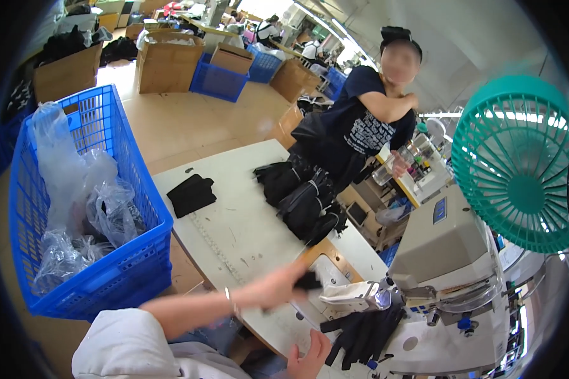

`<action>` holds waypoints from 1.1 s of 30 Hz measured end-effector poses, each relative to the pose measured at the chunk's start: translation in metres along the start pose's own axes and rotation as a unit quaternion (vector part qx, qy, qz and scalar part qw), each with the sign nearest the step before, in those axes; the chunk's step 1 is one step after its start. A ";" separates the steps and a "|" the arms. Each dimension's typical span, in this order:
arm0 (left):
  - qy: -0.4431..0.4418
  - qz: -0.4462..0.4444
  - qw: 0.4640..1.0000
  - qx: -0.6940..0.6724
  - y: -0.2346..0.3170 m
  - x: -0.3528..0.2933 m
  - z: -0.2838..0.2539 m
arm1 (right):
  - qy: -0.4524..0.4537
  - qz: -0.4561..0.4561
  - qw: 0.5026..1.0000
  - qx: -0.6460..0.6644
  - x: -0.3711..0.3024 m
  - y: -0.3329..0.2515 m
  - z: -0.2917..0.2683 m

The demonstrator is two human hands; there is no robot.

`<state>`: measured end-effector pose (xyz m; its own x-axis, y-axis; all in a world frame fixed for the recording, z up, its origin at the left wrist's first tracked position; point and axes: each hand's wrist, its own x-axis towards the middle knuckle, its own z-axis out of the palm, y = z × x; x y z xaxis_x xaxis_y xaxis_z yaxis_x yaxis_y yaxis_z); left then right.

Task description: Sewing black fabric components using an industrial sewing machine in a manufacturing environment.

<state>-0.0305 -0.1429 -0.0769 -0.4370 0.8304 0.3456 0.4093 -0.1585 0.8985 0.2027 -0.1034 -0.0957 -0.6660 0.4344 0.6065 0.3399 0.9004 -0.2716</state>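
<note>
Wearing a pale grey-white top (193, 365), pretty plain, lightly wrinkled down near the bottom edge of the view. Looks roomy too, with a wide, puffy left sleeve (123, 344) ending around the elbow and leaving the forearm (193, 314) bare. Got a slim, light-coloured bangle (229, 298) around the left wrist. Bare-handed on both sides, btw: can't make out much on the blurry left hand (278, 287), but can see the right hand (308, 360) more clearly.

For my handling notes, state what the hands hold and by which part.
The left hand appears to hold a piece of black cloth; blur hides exactly which part is gripped. The right hand shows nothing held.
</note>
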 end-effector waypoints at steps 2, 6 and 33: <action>-0.096 -0.088 0.990 -0.055 0.022 -0.034 0.037 | -0.010 -0.011 1.000 0.019 0.002 -0.004 -0.005; -0.082 -0.139 0.983 -0.092 0.044 -0.057 0.065 | -0.096 -0.012 0.995 0.034 -0.010 -0.005 -0.015; 0.018 0.117 0.981 0.155 0.028 -0.079 0.063 | -0.052 -0.052 0.997 -0.029 -0.015 0.023 -0.023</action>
<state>0.0660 -0.1793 -0.0966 -0.3278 0.7709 0.5462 0.7227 -0.1677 0.6705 0.2359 -0.0895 -0.0934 -0.7635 0.3420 0.5478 0.3016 0.9389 -0.1658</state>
